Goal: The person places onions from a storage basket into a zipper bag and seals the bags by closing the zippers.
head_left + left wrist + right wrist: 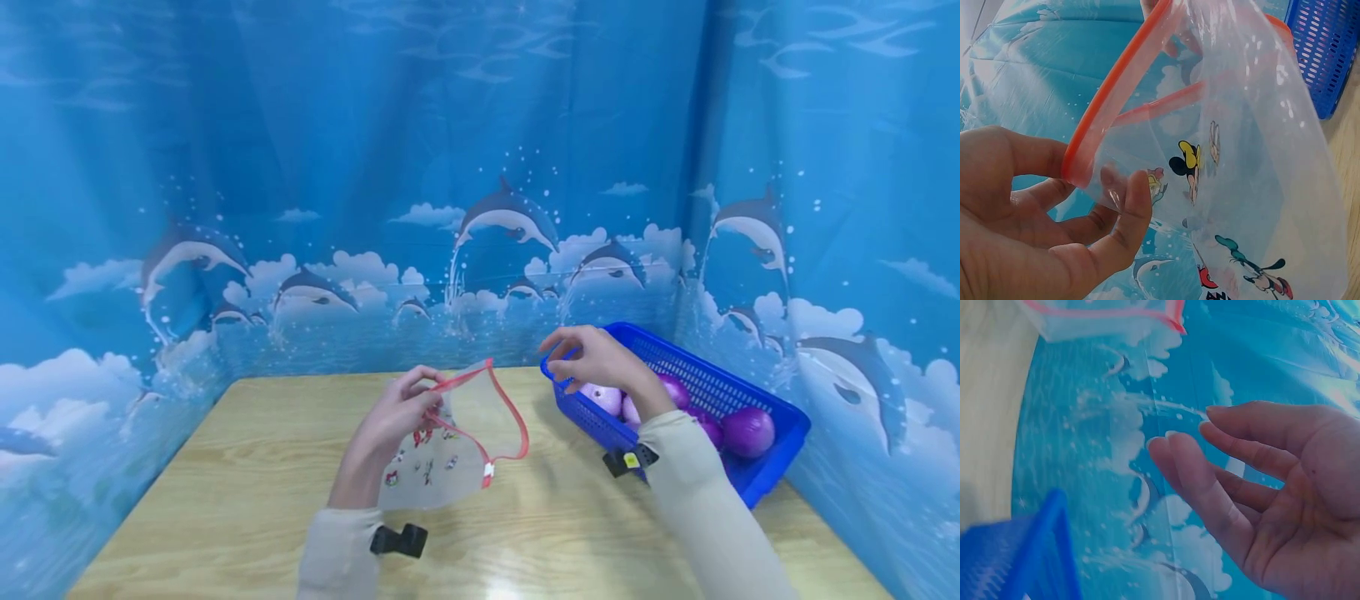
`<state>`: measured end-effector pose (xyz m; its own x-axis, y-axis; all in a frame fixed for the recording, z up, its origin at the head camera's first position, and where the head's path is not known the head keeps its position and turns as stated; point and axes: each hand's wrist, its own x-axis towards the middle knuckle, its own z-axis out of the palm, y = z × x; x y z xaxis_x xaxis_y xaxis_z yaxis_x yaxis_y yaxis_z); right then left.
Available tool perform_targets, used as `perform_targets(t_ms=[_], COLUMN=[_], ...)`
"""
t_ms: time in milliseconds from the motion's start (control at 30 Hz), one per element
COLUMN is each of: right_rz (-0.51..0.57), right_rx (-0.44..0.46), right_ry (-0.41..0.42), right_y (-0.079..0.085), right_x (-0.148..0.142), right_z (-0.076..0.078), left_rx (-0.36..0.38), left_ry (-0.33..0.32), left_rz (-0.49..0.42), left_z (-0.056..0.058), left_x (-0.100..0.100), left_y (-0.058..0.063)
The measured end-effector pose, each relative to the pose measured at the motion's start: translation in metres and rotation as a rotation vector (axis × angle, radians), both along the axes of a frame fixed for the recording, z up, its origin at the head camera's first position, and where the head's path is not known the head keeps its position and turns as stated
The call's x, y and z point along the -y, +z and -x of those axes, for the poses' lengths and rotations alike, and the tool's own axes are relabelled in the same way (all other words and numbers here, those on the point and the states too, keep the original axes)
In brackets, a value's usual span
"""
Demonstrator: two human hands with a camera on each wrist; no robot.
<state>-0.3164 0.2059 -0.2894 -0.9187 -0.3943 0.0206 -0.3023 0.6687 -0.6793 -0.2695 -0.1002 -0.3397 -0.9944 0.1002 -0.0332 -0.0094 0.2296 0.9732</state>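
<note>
A clear zip bag (442, 467) with a red zip rim and small cartoon prints hangs from my left hand (408, 408), its mouth spread wide. In the left wrist view, the fingers and thumb of that hand (1054, 212) hold the bag's edge by the red strip (1113, 94). My right hand (596, 362) hovers over the near left corner of the blue basket (780, 467), fingers loosely bent with nothing between them. Purple onions (748, 432) lie in the basket, partly hidden by the right forearm. The right wrist view shows the same hand (1260, 481) beside the basket's rim (1047, 519).
A wooden table (247, 467) carries the basket at its right side. Blue curtains (360, 167) printed with dolphins stand close behind the table and along both sides. Each wrist wears a black strap-on camera (401, 542).
</note>
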Motion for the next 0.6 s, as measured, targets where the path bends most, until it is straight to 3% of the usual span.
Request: perform_targets(t_ms=[333, 600], right_rz=[-0.15, -0.215], right_rx=[0.013, 0.052], right_ry=[0.016, 0.008], right_y=[0.021, 0.014], right_x=[-0.033, -0.055], right_z=[0.017, 0.031], left_rx=[0.006, 0.013], left_ry=[0.001, 0.009], left_rz=[-0.008, -0.009], left_z=[0.0, -0.001], left_x=[-0.001, -0.002], left_y=[-0.001, -0.001])
